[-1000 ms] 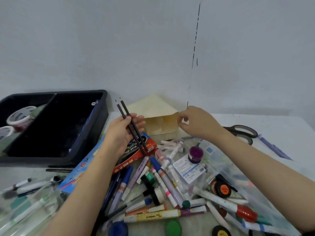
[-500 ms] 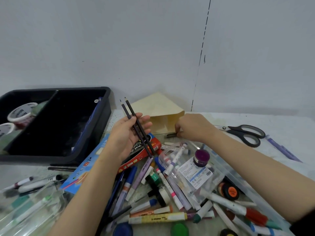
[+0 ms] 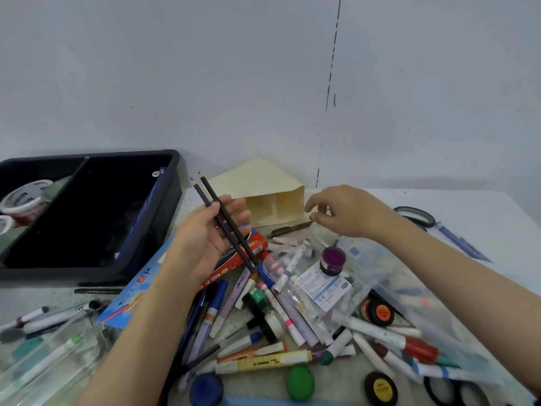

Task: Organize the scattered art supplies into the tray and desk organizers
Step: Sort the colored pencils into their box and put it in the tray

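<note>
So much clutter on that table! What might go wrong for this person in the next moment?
The left hand holds two pencils loosely, with its fingers nearly straight, so they may slip out. The right hand hovers by a dark pen, and its forearm passes close to the purple jar, which might get knocked over.

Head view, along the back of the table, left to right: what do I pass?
Black tray → pencils in left hand → beige organizer → right hand → scissors → purple pen.
</note>
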Available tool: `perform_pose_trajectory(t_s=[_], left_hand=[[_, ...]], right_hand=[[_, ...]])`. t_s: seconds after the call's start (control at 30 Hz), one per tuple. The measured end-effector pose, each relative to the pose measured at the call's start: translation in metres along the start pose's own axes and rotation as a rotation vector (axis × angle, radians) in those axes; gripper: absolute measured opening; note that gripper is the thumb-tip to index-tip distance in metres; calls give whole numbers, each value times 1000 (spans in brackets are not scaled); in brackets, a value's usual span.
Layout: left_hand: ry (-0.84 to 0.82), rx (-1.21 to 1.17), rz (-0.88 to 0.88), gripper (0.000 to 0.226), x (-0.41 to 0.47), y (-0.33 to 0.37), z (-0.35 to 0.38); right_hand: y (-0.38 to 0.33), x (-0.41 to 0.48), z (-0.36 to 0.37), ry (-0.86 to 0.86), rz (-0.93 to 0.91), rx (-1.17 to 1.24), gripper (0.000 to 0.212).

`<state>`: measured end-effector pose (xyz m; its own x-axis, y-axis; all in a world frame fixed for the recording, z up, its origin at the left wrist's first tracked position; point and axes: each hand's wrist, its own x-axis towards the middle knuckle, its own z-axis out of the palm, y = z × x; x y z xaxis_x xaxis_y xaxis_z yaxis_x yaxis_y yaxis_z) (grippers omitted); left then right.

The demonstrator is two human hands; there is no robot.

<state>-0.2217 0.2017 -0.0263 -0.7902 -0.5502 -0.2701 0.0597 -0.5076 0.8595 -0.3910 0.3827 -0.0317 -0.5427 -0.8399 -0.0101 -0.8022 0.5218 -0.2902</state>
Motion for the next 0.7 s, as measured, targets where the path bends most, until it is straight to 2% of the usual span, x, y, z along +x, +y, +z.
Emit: perform_pose_trajectory(t_s=[0.2, 0.27, 0.37, 0.47, 0.57, 0.7], left_hand=[[-49, -59, -128, 23, -18, -14, 14], [-64, -68, -149, 18, -25, -18, 18], [-73, -53, -176, 17, -33, -24, 21], [-63, -47, -198, 18, -40, -29, 21], [-52, -40, -201, 19, -47, -32, 20], [-65, -38, -193, 21, -53, -34, 18]], right_hand=[[27, -59, -15, -55, 134, 61, 26], [32, -78, -14, -48, 141, 45, 43], [31, -106, -9, -35, 144, 6, 81], [27, -126, 1, -117, 212, -65, 109], [26, -135, 0, -103, 258, 117, 104], [42, -134, -26, 168, 314, 342, 90]])
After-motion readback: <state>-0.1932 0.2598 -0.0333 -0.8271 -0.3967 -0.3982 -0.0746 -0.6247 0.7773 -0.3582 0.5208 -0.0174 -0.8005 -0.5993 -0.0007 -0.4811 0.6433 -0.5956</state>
